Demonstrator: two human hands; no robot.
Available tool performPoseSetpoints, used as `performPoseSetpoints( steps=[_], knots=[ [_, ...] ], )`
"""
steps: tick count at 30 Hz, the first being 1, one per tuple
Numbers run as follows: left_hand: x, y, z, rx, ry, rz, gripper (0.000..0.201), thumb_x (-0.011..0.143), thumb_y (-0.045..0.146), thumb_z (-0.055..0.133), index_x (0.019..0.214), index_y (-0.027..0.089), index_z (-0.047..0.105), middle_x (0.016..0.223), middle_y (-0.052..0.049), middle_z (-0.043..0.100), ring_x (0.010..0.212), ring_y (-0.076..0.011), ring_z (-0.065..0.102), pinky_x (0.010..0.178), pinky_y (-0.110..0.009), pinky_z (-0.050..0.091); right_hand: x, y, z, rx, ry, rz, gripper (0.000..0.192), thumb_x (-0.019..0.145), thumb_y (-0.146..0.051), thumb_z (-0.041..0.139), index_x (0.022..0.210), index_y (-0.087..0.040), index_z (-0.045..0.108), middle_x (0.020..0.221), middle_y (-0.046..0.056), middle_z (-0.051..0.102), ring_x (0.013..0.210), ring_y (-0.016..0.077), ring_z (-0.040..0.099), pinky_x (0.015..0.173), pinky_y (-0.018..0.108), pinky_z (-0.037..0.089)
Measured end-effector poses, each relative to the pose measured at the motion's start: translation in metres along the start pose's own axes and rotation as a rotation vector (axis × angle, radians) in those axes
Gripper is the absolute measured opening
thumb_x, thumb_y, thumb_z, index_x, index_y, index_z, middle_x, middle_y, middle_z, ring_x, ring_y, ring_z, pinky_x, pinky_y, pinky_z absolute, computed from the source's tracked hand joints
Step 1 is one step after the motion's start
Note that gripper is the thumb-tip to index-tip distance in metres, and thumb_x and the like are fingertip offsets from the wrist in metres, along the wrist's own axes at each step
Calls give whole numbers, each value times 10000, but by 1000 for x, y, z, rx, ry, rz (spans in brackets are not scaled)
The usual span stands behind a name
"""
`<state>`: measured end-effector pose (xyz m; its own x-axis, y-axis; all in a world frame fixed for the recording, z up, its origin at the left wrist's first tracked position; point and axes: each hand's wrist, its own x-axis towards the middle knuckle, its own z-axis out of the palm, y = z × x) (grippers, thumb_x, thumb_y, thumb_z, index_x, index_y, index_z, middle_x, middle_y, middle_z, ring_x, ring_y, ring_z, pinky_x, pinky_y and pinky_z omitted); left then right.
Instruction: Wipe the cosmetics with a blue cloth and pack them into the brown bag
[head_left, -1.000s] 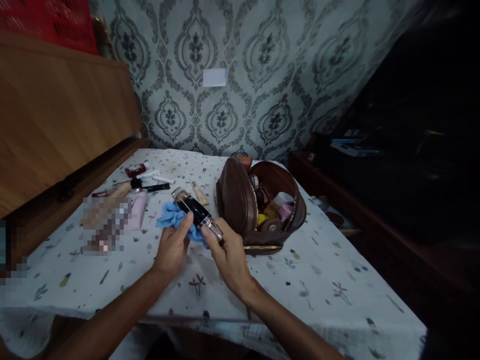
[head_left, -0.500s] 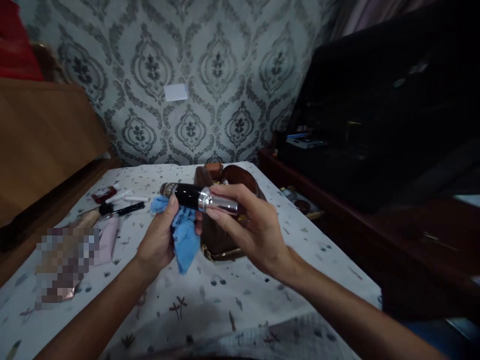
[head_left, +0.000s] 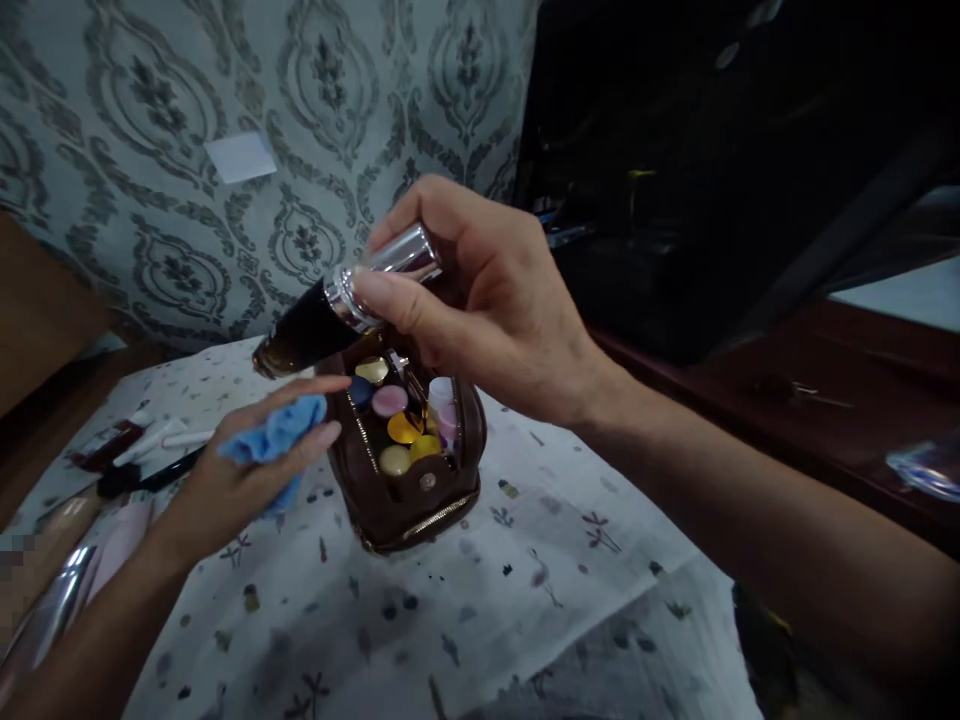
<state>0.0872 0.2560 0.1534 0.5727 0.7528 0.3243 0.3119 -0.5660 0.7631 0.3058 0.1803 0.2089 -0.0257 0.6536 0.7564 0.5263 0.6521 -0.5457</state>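
The right hand [head_left: 480, 300] pinches a dark bottle [head_left: 330, 315] by its silver cap above the open brown pouch [head_left: 409, 460]; beside it, the left hand [head_left: 240, 480] clasps a blue cloth [head_left: 274, 440].

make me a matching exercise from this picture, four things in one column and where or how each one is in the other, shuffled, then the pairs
Things:
1. dark bottle
2. blue cloth
3. brown pouch
4. white patch

Places or states:
a. stuck on the patterned wall
b. held in the left hand
c. open on the table, round lids showing
d. held by its silver end in the right hand

Pairs: 1-d, 2-b, 3-c, 4-a
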Motion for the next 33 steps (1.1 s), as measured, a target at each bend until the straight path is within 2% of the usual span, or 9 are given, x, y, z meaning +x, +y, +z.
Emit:
performPoseSetpoints(
  steps=[2,4,10,14,17,20,25,29,33],
  knots=[
    [-2,-8,2,177,-64,77,399,832,478,687,1179,282,713,1135,-38,731,1059,-259,678,848,-300,566,-2,12,-5,-21,-50,14,146,931,-291,624,902,-178,536,686,-89,525,553,35,488,586,181,451],
    [-5,-14,3,258,-82,118,369,871,464,646,1201,308,695,1196,-22,718,1104,-249,670,884,-293,553,-4,25,-7,-73,-101,30,137,951,-288,599,911,-174,532,692,-76,539,583,48,505,593,185,450],
    [-14,-26,8,381,-16,152,311,909,445,584,1172,323,694,1077,4,742,1000,-206,694,893,-286,555,3,49,-9,-298,-272,32,120,956,-272,565,922,-161,534,746,-44,552,800,103,596,709,209,446],
    [-17,-29,9,397,36,171,290,910,435,575,1134,309,709,1062,9,742,948,-194,700,938,-326,566,12,51,-11,-357,-339,51,168,963,-286,499,920,-134,554,747,-58,505,806,85,580,714,209,405],
    [-16,-29,9,392,36,226,260,912,392,585,1121,302,709,1045,13,743,905,-171,705,875,-287,589,15,54,-13,-399,-368,84,199,965,-291,489,901,-122,570,729,-60,490,770,77,563,682,201,374],
    [-16,-28,10,402,37,249,251,919,372,582,1119,290,710,1043,9,745,888,-160,712,826,-248,595,15,62,-10,-438,-411,114,135,950,-248,539,897,-131,580,697,-58,510,712,72,538,649,192,358],
    [-18,-31,13,426,57,243,266,944,382,560,1157,282,684,1051,-7,733,986,-165,700,863,-228,574,14,70,9,-481,-596,122,77,946,-230,566,980,-163,582,746,-16,592,705,104,538,654,230,368],
    [-18,-30,13,418,28,268,271,957,353,548,1191,276,660,1004,-17,703,874,-133,686,732,-185,566,17,71,26,-534,-727,110,95,949,-222,559,1007,-152,587,855,40,623,756,147,546,685,275,364],
    [-16,-26,13,420,17,292,264,954,326,542,1175,245,662,906,-20,678,767,-126,658,644,-185,544,18,75,35,-535,-809,119,117,934,-196,576,1037,-145,593,931,60,627,751,151,527,663,283,331]
  ],
)
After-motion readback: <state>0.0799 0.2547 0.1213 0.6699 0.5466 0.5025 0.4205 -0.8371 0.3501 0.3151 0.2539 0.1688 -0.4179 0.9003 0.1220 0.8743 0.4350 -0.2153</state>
